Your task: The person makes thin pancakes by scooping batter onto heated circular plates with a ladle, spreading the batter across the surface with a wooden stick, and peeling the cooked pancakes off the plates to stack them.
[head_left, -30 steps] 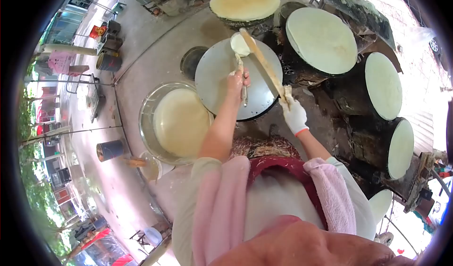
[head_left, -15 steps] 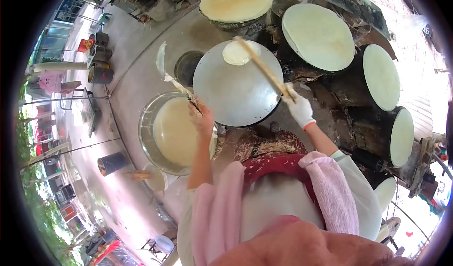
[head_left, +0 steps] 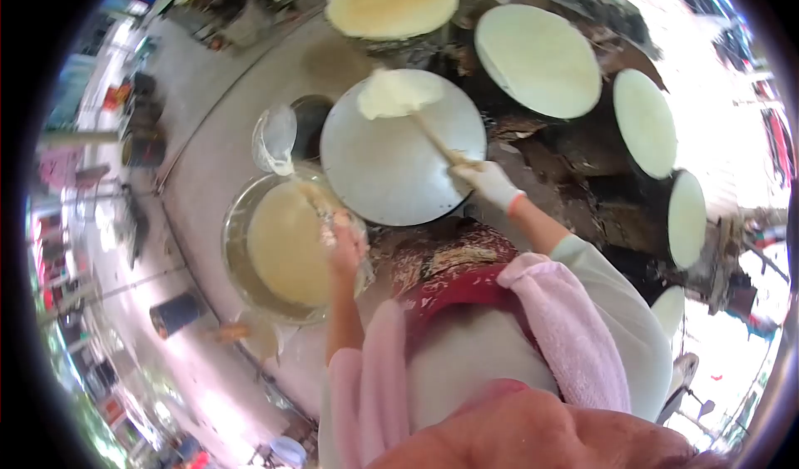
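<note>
My left hand [head_left: 343,243] grips the batter-coated handle of a ladle [head_left: 275,138], whose bowl is above the far rim of a wide metal basin [head_left: 237,257]. Pale batter [head_left: 287,240] lies in that basin. My right hand [head_left: 493,184], in a white glove, is closed round a wooden spreader [head_left: 434,138]. Its far end reaches into a pool of batter [head_left: 398,94] on the round grey griddle [head_left: 391,169]; the tip is blurred or covered.
Several griddles carry pale round sheets, such as this flatbread [head_left: 537,61] and a browner flatbread [head_left: 391,3], curving round the back and right. A dark bucket [head_left: 312,124] stands between basin and griddle. Another bucket [head_left: 175,315] is on the floor at left.
The spreader has swung leftward through the batter, which is now wider and more ragged. The ladle has turned, showing its bowl, and my left hand is lower. The whole view has shifted slightly.
</note>
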`<state>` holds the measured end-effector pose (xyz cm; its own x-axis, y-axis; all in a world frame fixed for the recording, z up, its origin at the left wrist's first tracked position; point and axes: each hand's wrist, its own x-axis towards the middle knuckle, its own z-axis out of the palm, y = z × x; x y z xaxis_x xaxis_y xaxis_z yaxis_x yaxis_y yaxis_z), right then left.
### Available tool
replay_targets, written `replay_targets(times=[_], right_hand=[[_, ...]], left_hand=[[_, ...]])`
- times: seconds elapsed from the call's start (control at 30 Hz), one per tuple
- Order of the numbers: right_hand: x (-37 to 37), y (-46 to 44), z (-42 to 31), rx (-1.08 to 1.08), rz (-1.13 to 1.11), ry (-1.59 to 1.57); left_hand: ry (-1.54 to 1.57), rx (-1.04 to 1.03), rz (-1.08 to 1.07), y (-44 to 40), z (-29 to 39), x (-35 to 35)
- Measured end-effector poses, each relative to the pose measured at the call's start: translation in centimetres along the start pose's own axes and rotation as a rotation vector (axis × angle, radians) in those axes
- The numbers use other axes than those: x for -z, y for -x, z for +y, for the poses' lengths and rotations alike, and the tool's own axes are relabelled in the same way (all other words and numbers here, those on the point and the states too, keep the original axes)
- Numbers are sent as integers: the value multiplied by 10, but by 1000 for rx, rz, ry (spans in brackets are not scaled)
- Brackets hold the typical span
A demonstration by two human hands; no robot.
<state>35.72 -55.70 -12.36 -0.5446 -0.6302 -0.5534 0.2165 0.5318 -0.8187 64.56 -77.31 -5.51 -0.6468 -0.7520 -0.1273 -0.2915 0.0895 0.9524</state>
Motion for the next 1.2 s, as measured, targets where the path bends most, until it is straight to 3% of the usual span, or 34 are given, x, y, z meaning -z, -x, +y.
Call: replay_targets(times=[0.1,0.13,0.17,0.2,0.23,0.3,0.37,0.4,0.43,0.5,0.6,0.63,0.77,0.9,0.97,1.03,1.07,1.1,1.2], right_hand=[[-4,8,-34,34,-48,158],[13,3,-29,124,-19,345],[32,-1,-21,209,33,311],[54,-7,-17,239,127,345],[74,-25,-5,184,115,170],[88,-58,19,199,13,157],[60,-28,-47,34,-202,139],[49,-36,-45,-51,-292,65],[37,-42,-38,6,-315,-36],[50,-51,-36,53,-352,80],[87,-79,-54,345,-226,155],[87,-95,-61,311,-214,205],[44,-100,-65,147,-555,151],[57,-107,-69,237,-619,368],[79,-118,-93,349,-487,170],[77,-151,-103,202,-450,185],[70,-145,-103,252,-555,76],[66,-142,-110,211,-723,371],[48,-116,-114,156,-778,399]], left_hand=[[-605,-400,61,0,-54,19],[-510,-334,112,2,-47,16],[-410,-275,168,5,-39,13],[-47,22,235,18,0,7],[322,310,317,30,21,5],[-277,-48,325,45,-31,12],[-325,29,345,54,-22,5],[-55,256,386,57,23,-13],[229,466,416,59,49,-27],[279,466,493,64,54,-29],[318,427,599,75,51,-21],[315,426,634,76,53,-19],[317,497,692,79,58,-21],[292,558,725,87,63,-36],[312,560,756,92,57,-38],[275,600,774,96,59,-40],[256,618,779,96,60,-41],[262,617,781,96,58,-41],[277,623,793,103,57,-53]])
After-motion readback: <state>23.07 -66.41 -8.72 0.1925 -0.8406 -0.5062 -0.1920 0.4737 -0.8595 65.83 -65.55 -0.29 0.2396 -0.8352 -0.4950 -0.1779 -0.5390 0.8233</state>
